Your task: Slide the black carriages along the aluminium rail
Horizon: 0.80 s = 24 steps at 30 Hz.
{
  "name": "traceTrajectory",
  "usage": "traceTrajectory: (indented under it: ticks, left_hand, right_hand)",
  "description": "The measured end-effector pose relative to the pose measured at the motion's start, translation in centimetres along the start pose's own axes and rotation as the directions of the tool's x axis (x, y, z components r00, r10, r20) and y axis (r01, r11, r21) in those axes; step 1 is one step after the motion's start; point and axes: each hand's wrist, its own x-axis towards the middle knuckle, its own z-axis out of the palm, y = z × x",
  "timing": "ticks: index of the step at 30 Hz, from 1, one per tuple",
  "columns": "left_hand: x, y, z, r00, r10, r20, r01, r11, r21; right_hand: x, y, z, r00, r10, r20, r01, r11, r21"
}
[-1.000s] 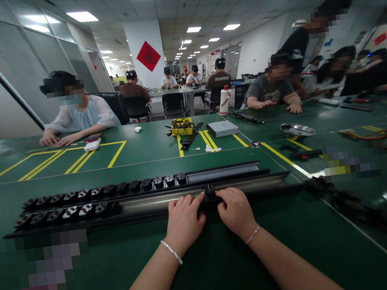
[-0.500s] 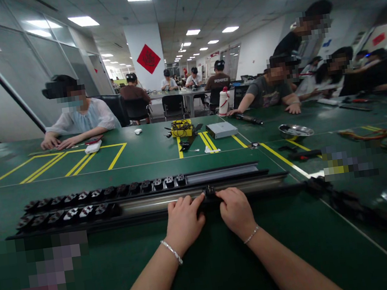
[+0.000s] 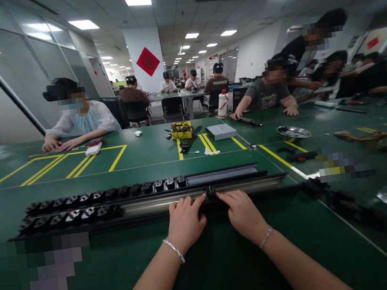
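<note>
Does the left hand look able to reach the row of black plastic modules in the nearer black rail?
Probably yes: only open metallic channel lies between the left hand and the row of modules, though its index finger is at a small black plastic part.

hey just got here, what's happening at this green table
The person wearing the camera has both bare hands at the nearer black rail. The left hand and right hand have their index fingers on either side of a small black module in its channel. That module sits apart from the group of similar modules at the rail's left end. Behind it, the farther rail carries a longer row of modules, with its right part unfilled.
</note>
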Motion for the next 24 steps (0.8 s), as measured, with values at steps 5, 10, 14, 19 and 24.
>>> traceTrajectory:
  ticks: [5, 10, 14, 19, 24]
  left_hand:
    - [0.0, 0.2, 0.1, 1.000, -0.014, -0.013, 0.014, 1.000, 0.021]
    - [-0.2, 0.9, 1.1, 0.983, 0.109, -0.150, -0.109, 0.994, 0.007]
    - [-0.2, 1.1, 1.8, 0.982, 0.103, -0.157, -0.110, 0.993, -0.037]
    - [0.0, 1.1, 1.6, 0.990, 0.071, -0.120, -0.078, 0.996, -0.050]
    - [0.1, 1.1, 1.2, 0.993, 0.065, -0.096, -0.071, 0.996, -0.061]
  right_hand:
    - [-0.4, 0.2, 0.3, 0.999, -0.029, -0.016, 0.028, 0.998, -0.050]
    - [-0.2, -0.2, 0.2, 1.000, 0.006, -0.005, -0.007, 1.000, -0.021]
    - [0.1, -0.4, 0.0, 1.000, 0.027, -0.015, -0.027, 1.000, -0.003]
    - [0.1, -0.4, 0.1, 0.999, 0.010, -0.037, -0.011, 1.000, -0.024]
    - [0.1, -0.3, 0.1, 0.999, 0.004, -0.043, -0.005, 1.000, -0.020]
